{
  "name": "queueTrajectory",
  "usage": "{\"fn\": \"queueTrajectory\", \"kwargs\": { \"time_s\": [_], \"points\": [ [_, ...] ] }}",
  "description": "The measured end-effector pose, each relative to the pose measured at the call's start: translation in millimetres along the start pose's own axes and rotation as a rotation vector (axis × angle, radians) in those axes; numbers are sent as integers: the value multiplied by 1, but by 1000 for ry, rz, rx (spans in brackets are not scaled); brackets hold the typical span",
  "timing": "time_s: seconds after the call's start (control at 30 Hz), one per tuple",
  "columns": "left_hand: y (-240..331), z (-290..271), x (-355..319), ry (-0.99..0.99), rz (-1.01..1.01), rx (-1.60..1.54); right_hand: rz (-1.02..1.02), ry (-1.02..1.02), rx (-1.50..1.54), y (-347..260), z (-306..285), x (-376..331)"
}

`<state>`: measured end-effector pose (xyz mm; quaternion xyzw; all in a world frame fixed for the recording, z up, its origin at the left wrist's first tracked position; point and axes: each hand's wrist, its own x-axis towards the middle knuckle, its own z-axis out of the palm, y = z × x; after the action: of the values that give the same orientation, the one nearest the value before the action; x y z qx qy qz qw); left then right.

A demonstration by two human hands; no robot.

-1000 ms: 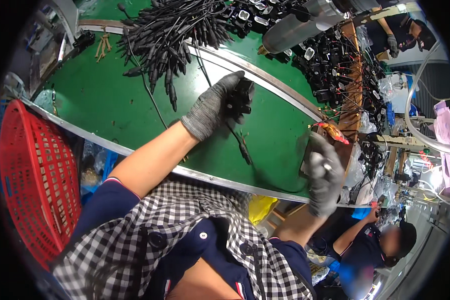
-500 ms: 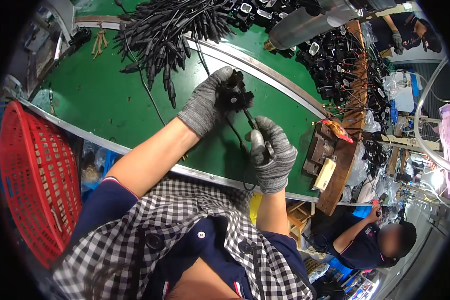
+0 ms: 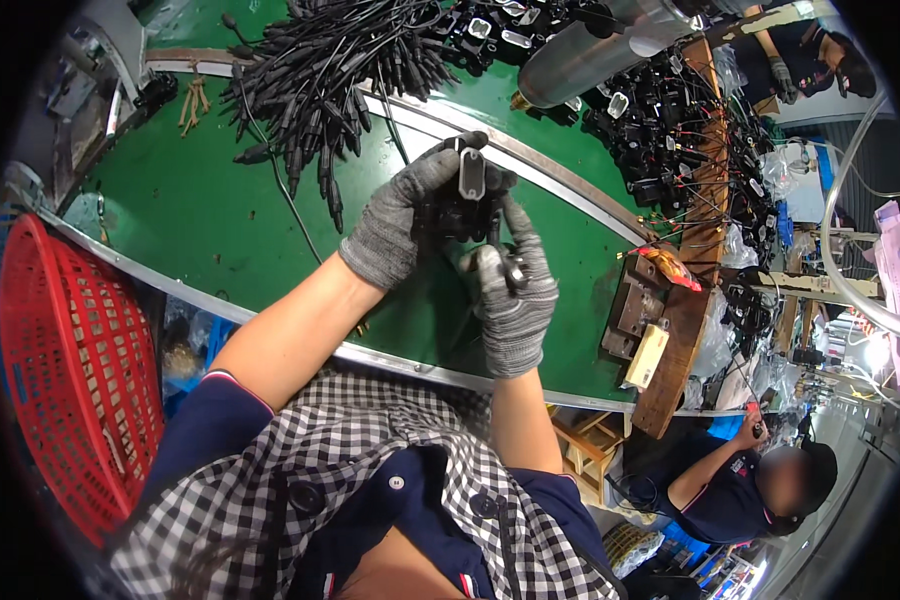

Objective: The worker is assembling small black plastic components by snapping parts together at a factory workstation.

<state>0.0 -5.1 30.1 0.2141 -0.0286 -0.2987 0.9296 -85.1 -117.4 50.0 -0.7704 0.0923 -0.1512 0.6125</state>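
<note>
My left hand (image 3: 395,215), in a grey knit glove, is closed round a black plastic housing (image 3: 455,218) above the green table. A grey-rimmed oblong face (image 3: 472,174) on the housing is turned up toward me. Just below and to its right, my gloved right hand (image 3: 518,310) is closed, with a dark round-ended piece (image 3: 516,272) between thumb and fingers. What kind of piece it is, I cannot make out. The right index finger reaches up along the housing's right side. Both hands hide much of the housing's underside.
A heap of black cables with connectors (image 3: 320,90) lies at the far left. More black housings (image 3: 640,140) with wires crowd the far right by a wooden board (image 3: 715,180). A metal fixture (image 3: 635,310) sits right. A red basket (image 3: 80,350) stands left; a co-worker (image 3: 740,470) is lower right.
The housing has been turned, so its grey-rimmed oblong face now shows. My right hand has moved up and left, close against the housing. A dark shaft between them no longer shows clearly.
</note>
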Motion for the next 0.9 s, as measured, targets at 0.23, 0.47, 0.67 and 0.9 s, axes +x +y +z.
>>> {"fn": "queueTrajectory", "kwargs": {
  "time_s": [0.23,0.47,0.67,0.9],
  "points": [
    [-6,-10,-1,-50,-47,145,-46,21,21,13,4,8],
    [-7,1,-1,-137,102,536,153,-35,-155,-11,-48,18],
    [-4,-6,-2,-194,-8,561,205,-162,-115,-11,-61,18],
    [2,-6,-7,5,-272,265,-132,-309,-387,-31,-77,21]
  ]
}}
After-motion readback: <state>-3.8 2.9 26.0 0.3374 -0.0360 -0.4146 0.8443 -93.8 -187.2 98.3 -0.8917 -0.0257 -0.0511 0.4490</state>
